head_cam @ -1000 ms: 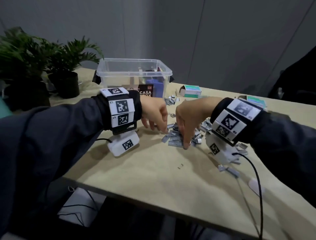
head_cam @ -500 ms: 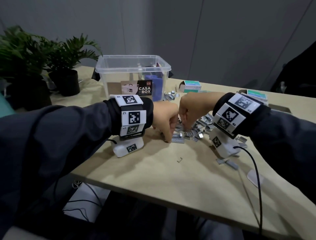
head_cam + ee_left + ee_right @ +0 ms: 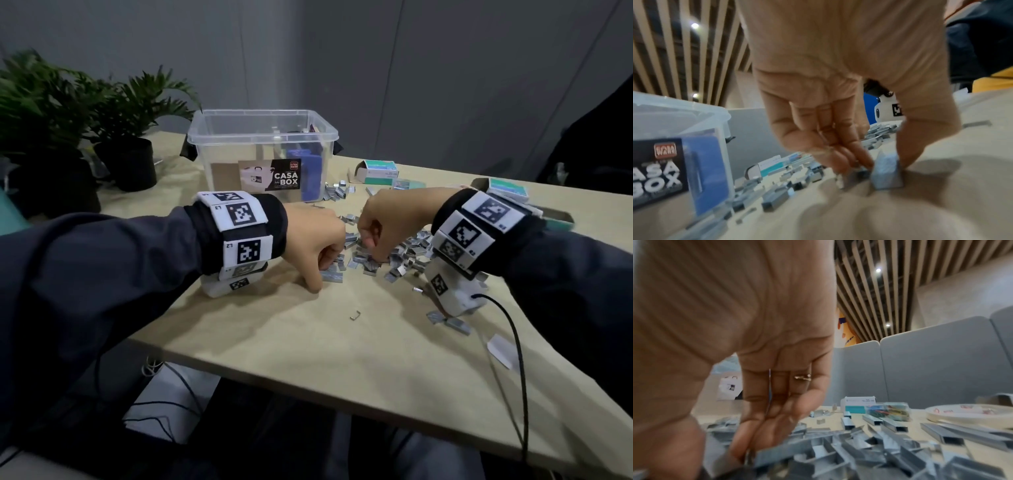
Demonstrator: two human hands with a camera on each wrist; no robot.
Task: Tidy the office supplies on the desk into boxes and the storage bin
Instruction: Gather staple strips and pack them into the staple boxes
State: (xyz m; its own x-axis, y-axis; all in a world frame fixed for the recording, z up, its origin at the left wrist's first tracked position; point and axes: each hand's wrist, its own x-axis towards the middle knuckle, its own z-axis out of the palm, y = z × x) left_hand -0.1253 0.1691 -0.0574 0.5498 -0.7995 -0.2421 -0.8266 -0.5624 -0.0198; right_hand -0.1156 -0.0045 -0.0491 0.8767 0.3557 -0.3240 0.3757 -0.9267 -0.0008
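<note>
Staples (image 3: 383,253): I'm seeing them lying scattered mid-counter (image 3: 342,359), near the bin (image 3: 263,120).
Left hand (image 3: 317,246): I'm pinching one strip (image 3: 887,173).
Right hand (image 3: 380,222): fingers curling into the pile; hold unclear.
Handling: light, brittle strips; I'm judging long sides safest.

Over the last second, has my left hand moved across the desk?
Yes. The left hand has drawn back from the storage bin toward the near edge, closer to the lone staple.

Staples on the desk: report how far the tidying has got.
Done: the storage bin already holds a blue item. In hand: the left hand pinches a staple block, while the right hand digs into the staple pile. Left: most staples lie loose, and the open staple box still needs filling.
</note>
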